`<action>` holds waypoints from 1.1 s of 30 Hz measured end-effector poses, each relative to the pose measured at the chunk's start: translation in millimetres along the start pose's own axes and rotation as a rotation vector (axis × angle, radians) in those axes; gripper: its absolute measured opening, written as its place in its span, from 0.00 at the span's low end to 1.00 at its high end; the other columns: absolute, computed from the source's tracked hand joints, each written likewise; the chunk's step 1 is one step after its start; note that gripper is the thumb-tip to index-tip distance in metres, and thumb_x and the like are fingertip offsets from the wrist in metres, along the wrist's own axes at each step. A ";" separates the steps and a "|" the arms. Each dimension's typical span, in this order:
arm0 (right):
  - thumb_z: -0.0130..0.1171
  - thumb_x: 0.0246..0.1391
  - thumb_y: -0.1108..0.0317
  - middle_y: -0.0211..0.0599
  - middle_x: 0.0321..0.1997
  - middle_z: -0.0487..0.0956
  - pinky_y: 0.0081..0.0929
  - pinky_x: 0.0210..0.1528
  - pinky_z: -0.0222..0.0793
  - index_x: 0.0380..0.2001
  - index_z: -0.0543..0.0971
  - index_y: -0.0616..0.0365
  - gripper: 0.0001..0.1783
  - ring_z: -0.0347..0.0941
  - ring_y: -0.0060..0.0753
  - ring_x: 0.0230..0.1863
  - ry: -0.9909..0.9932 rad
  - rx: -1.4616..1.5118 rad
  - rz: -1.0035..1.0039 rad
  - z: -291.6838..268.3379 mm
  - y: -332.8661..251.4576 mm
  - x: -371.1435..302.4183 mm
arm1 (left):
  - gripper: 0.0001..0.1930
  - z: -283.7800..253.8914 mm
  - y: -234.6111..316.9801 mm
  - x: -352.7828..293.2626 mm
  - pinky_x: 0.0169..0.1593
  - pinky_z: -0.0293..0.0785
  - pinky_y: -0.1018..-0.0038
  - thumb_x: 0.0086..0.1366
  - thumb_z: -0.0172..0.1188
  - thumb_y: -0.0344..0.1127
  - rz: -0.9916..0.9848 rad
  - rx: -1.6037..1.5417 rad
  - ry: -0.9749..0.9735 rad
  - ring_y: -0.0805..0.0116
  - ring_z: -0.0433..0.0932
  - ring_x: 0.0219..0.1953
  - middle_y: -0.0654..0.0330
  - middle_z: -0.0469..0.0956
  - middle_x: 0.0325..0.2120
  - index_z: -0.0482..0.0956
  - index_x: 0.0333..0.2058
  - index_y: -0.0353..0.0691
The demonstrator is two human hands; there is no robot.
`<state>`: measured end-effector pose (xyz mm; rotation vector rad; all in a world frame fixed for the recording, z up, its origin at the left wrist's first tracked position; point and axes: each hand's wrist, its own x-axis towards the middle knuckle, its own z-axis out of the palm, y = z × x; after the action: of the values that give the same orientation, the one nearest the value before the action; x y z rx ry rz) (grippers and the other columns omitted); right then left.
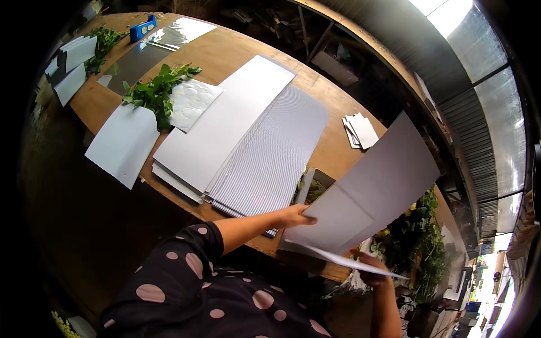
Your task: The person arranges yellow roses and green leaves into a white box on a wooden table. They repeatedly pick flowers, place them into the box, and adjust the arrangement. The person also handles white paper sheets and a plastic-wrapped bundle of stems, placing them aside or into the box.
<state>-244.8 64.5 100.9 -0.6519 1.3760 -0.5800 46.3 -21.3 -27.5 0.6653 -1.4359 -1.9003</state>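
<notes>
A large white cardboard sheet [386,169] stands tilted up in front of me, with a crease line across its lower part. My left hand [297,215] is closed on its left edge, thumb over the near face. At the lower right, my right hand [373,270] grips a white panel [338,258] seen nearly edge-on; whether it is a folded flap of the same sheet or a separate piece, I cannot tell. Beside my left hand lies a stack of corrugated sheets [270,152], and left of it a pile of smooth white sheets [225,124].
Leafy stems [158,93] lie by a quilted white pad [194,102] and a bent white sheet [124,141] overhanging the table edge. Small white cards [360,130] rest farther back. Flowers and foliage [414,242] stand at right. A blue tool [143,28] sits far left.
</notes>
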 end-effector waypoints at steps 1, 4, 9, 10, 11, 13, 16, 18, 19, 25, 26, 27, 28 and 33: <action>0.44 0.54 0.67 0.40 0.40 0.71 0.17 0.38 0.65 0.47 0.66 0.66 0.18 0.69 0.27 0.38 -0.064 -0.284 0.070 -0.6 4.5 6.9 | 0.18 1.4 -49.7 -2.4 0.49 0.61 0.76 0.58 0.55 0.39 -0.005 -0.149 -0.024 0.74 0.68 0.43 0.63 0.73 0.39 0.71 0.44 0.36; 0.43 0.57 0.58 0.35 0.36 0.76 0.21 0.39 0.65 0.41 0.73 0.64 0.20 0.69 0.24 0.37 -0.189 -0.690 0.155 -7.4 14.9 13.2 | 0.16 17.6 -63.6 -28.3 0.47 0.61 0.78 0.58 0.56 0.38 -0.187 -0.282 0.049 0.76 0.68 0.41 0.65 0.73 0.36 0.72 0.42 0.36; 0.52 0.47 0.58 0.41 0.29 0.75 0.30 0.30 0.68 0.39 0.74 0.49 0.16 0.72 0.43 0.30 -0.134 -1.704 -0.612 16.0 -37.9 50.0 | 0.13 15.7 -94.2 -53.1 0.42 0.63 0.82 0.58 0.56 0.36 -0.233 -0.287 0.210 0.79 0.68 0.36 0.68 0.74 0.30 0.73 0.40 0.35; 0.51 0.47 0.59 0.39 0.34 0.74 0.29 0.36 0.67 0.40 0.73 0.51 0.17 0.71 0.42 0.35 -0.249 -1.665 -0.930 22.4 -37.4 65.8 | 0.12 19.5 -99.9 -60.3 0.40 0.65 0.81 0.57 0.57 0.34 -0.226 -0.296 0.320 0.80 0.69 0.34 0.67 0.74 0.30 0.74 0.39 0.37; 0.49 0.48 0.60 0.37 0.38 0.74 0.28 0.41 0.67 0.42 0.73 0.53 0.17 0.70 0.40 0.41 -0.331 -1.610 -1.224 21.6 -33.9 78.7 | 0.12 23.0 -103.8 -52.2 0.40 0.66 0.81 0.57 0.57 0.35 -0.263 -0.223 0.348 0.79 0.70 0.34 0.66 0.75 0.30 0.75 0.39 0.38; 0.44 0.53 0.57 0.39 0.47 0.68 0.27 0.50 0.60 0.46 0.67 0.58 0.21 0.63 0.37 0.50 -0.426 -1.228 -0.983 19.5 2.8 115.5 | 0.13 21.0 -111.0 -50.2 0.40 0.67 0.79 0.56 0.57 0.37 -0.350 -0.049 0.454 0.77 0.71 0.33 0.63 0.77 0.29 0.75 0.39 0.39; 0.40 0.55 0.54 0.42 0.50 0.65 0.27 0.54 0.57 0.49 0.63 0.61 0.24 0.60 0.37 0.53 -0.466 -1.232 -0.958 15.2 38.1 150.2 | 0.15 5.1 -123.3 -44.6 0.35 0.70 0.72 0.51 0.56 0.42 -0.423 0.740 0.461 0.62 0.76 0.30 0.51 0.77 0.26 0.77 0.34 0.38; 0.39 0.55 0.52 0.43 0.50 0.66 0.27 0.54 0.57 0.50 0.63 0.61 0.26 0.61 0.37 0.53 -0.595 -1.118 -0.895 22.6 54.5 163.6 | 0.14 -8.2 -138.7 -43.1 0.32 0.71 0.67 0.44 0.56 0.41 -0.505 0.915 0.442 0.51 0.75 0.29 0.47 0.76 0.24 0.78 0.27 0.37; 0.38 0.56 0.52 0.44 0.49 0.66 0.27 0.53 0.57 0.50 0.63 0.62 0.26 0.61 0.37 0.53 -0.672 -1.060 -0.850 23.7 58.6 165.7 | 0.14 -16.4 -148.6 -39.9 0.31 0.71 0.67 0.44 0.56 0.41 -0.522 0.994 0.389 0.51 0.75 0.29 0.48 0.76 0.23 0.78 0.26 0.37; 0.34 0.57 0.46 0.49 0.47 0.67 0.28 0.52 0.58 0.51 0.61 0.64 0.31 0.62 0.39 0.52 -1.174 -0.774 -0.482 30.5 47.1 142.9 | 0.15 -22.1 -160.9 -34.1 0.30 0.71 0.66 0.44 0.57 0.43 -0.626 0.912 0.472 0.54 0.76 0.27 0.49 0.77 0.22 0.79 0.22 0.35; 0.34 0.57 0.45 0.50 0.47 0.67 0.28 0.52 0.59 0.51 0.61 0.64 0.32 0.63 0.39 0.51 -1.217 -0.833 -0.474 37.2 45.5 133.8 | 0.21 -23.1 -157.8 -30.9 0.32 0.71 0.67 0.41 0.61 0.50 -0.611 0.957 0.423 0.55 0.76 0.27 0.48 0.77 0.23 0.79 0.24 0.34; 0.33 0.57 0.44 0.50 0.47 0.67 0.28 0.51 0.59 0.51 0.61 0.64 0.33 0.63 0.39 0.51 -1.181 -0.922 -0.471 32.1 40.0 125.9 | 0.28 0.8 -93.5 -12.8 0.33 0.71 0.68 0.37 0.64 0.55 -0.711 0.811 0.345 0.55 0.76 0.28 0.47 0.76 0.24 0.78 0.27 0.33; 0.33 0.57 0.43 0.53 0.45 0.68 0.30 0.48 0.59 0.48 0.63 0.66 0.34 0.64 0.44 0.49 -1.244 -1.067 -0.426 50.3 22.4 105.3 | 0.28 10.0 -73.3 -20.1 0.34 0.71 0.68 0.36 0.65 0.55 -0.759 0.843 0.362 0.54 0.76 0.28 0.46 0.76 0.23 0.78 0.26 0.32; 0.45 0.53 0.56 0.53 0.28 0.75 0.42 0.37 0.66 0.35 0.72 0.61 0.18 0.71 0.55 0.33 -0.830 -1.517 -0.378 68.5 17.0 70.7 | 0.25 21.0 -82.4 -29.6 0.35 0.70 0.67 0.37 0.66 0.52 -0.726 0.802 0.475 0.53 0.76 0.28 0.48 0.76 0.23 0.79 0.27 0.34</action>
<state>-168.9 31.6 44.9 -2.0914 0.6609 0.5901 34.1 29.4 -100.9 2.0855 -1.7338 -1.3727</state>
